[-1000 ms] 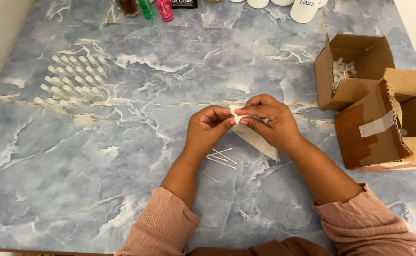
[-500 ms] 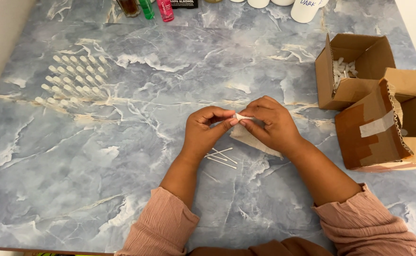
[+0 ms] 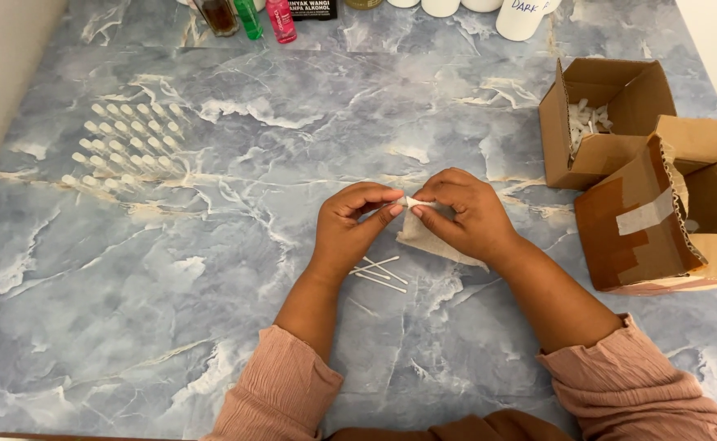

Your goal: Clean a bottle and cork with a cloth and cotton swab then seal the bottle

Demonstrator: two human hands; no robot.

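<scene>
Over the middle of the blue marble table [image 3: 130,310], my left hand [image 3: 350,229] and my right hand [image 3: 465,216] meet fingertip to fingertip. Between them they pinch a small white plastic piece [image 3: 415,202]. My right hand also holds a pale cloth [image 3: 424,238] that hangs under its fingers. A few thin white sticks [image 3: 379,273] lie on the table just below my hands. Pink sleeves cover both forearms.
Several small clear vials [image 3: 126,143] lie in rows at the left. Two open cardboard boxes stand at the right: the far box [image 3: 612,122] holds white pieces, the near box [image 3: 661,220] has tape on it. Bottles [image 3: 248,16] line the far edge.
Both hands have stayed in nearly the same spot. The fingers have shifted slightly on the small white piece and the cloth.
</scene>
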